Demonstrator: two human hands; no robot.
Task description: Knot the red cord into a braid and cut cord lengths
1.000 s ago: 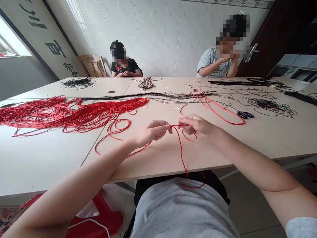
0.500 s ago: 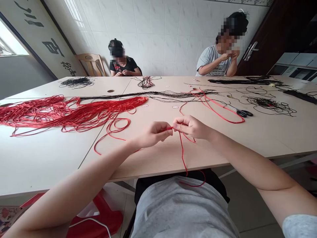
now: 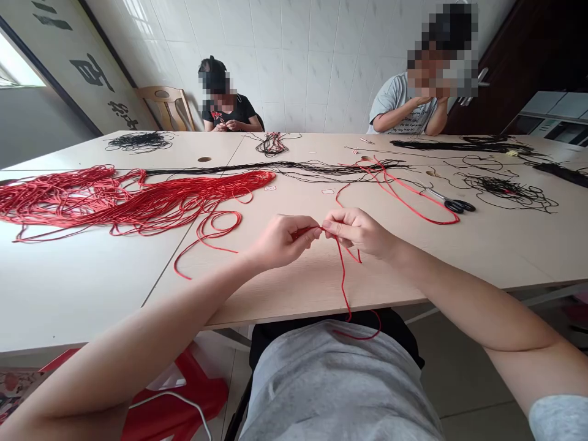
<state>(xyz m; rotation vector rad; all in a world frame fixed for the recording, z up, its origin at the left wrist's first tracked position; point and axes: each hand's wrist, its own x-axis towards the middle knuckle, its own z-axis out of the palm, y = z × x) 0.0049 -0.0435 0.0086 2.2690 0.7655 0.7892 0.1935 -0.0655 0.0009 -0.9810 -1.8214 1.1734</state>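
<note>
Both my hands meet over the near part of the table, pinching one red cord point(image 3: 342, 275). My left hand point(image 3: 290, 241) is closed round a stretch of it, which looks knotted or braided between thumb and forefinger. Close beside it, my right hand point(image 3: 356, 233) pinches the same cord between thumb and fingertips, almost touching the left. A loose tail drops from the right hand past the table edge, with a curl of it lying on my lap. Another short end shows below the right fingers. The exact shape at the fingertips is partly hidden.
A big hank of red cord point(image 3: 197, 196) spreads at left. Behind it runs a bundle of black cords point(image 3: 285, 165). Black-handled scissors point(image 3: 459, 206) lie at right beside a red loop point(image 3: 427, 215) and a black tangle point(image 3: 500, 185). Two people sit across the table.
My view has tilted down slightly, and the surroundings sit higher in the picture. My hands stay together on the red cord, with the fingers shifted only a little.
</note>
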